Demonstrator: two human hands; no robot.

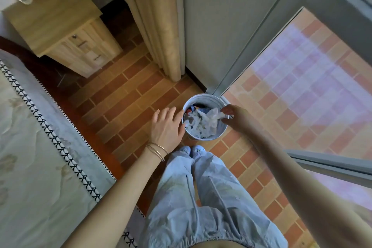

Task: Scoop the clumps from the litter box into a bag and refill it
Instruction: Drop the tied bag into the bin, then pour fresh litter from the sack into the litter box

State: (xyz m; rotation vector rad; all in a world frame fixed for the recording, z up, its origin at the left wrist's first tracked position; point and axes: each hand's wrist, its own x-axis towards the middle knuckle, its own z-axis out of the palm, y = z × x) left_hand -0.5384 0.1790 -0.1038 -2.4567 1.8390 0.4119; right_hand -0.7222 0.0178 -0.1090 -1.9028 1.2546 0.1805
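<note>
1. Most of the view is tiled floor [128, 96], brick-pattern, with a bed [30, 147] along the left and a glass sliding door [302, 78] on the right. No litter box shows anywhere in view, so the scooping and refill look not yet started.
2. Wooden nightstand [60, 26] stands at top left beside the bed, with a beige curtain [159, 26] hanging down to the floor next to it. Neither is involved here.
3. Person stands over the bin, legs in light blue trousers [201, 197], feet just short of it (close stance probably so both arms reach the rim without bending far).
4. Small round white bin [201, 138] sits on the floor at the corner of the door frame, lined with a plastic bag [203, 125] and already stuffed with crumpled paper and wrappers.
5. Left hand [167, 125] is open, fingers spread, fingertips at the left rim of the bin. It grips nothing that I can see, likely steadying the bin or reaching for the liner edge.
6. Right hand [234, 117] is pinching a bunched bit of the plastic bag at the right rim, thumb and fingers closed on it. My guess: gathering the liner to lift out as the bag for the clumps, though it could be just tidying.
7. Thin bangles [158, 150] ride on the left wrist.
</note>
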